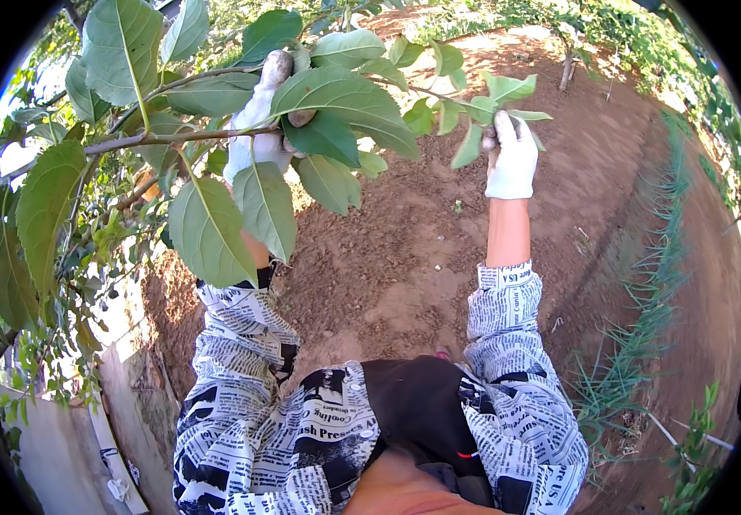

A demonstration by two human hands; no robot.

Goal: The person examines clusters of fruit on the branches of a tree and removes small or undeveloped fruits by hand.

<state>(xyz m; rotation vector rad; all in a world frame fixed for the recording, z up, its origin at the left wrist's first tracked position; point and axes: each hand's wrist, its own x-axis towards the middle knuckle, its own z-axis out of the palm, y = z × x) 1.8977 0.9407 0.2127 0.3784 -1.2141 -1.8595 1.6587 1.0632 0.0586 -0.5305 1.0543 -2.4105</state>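
A leafy tree branch (177, 136) reaches in from the left at the top of the head view. My left hand (261, 129), in a white glove with soiled fingertips, is among its leaves, fingers around a stem, partly covered by large green leaves (351, 106). To the right, my right hand (511, 154), gloved in white too, pinches the leafy tip (489, 106) of a thin shoot between thumb and fingers. The shoot runs between the two hands; leaves hide part of it.
Below the hands lies bare brown soil (383, 257). A row of green onion-like plants (650, 302) runs down the right. A thin trunk (566, 67) stands at the upper right. Pale slabs or boards (61, 444) are at the lower left, beneath hanging foliage.
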